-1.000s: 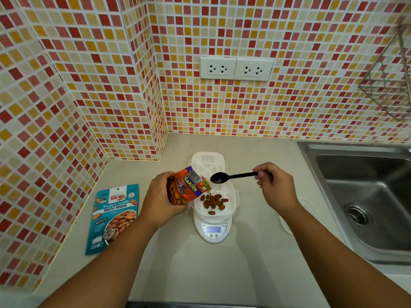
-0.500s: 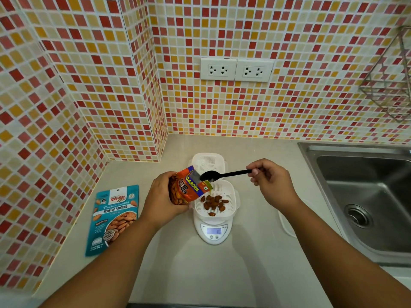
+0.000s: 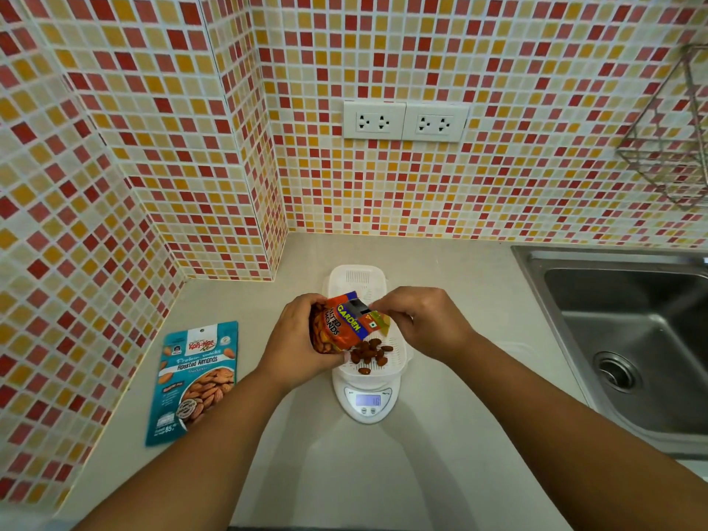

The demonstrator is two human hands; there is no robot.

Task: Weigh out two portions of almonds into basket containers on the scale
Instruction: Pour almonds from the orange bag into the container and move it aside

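A white digital scale (image 3: 367,406) stands on the counter with its display lit. On it rests a white basket container (image 3: 398,358) holding several brown almonds (image 3: 369,354). A second white basket (image 3: 358,277) lies just behind it. My left hand (image 3: 295,343) grips an open orange almond bag (image 3: 344,325), tilted over the basket. My right hand (image 3: 421,323) is closed at the bag's mouth; a black spoon goes into the bag, with only a small dark part (image 3: 358,306) showing.
A teal pouch of roasted almonds (image 3: 195,381) lies flat on the counter at the left. A steel sink (image 3: 628,339) takes up the right side. Tiled walls close the corner; two sockets (image 3: 406,120) sit above, and a wire rack (image 3: 666,136) hangs at the upper right.
My right hand has moved left to the bag's mouth, and the black spoon has gone from above the basket into the bag. The left hand still holds the bag.
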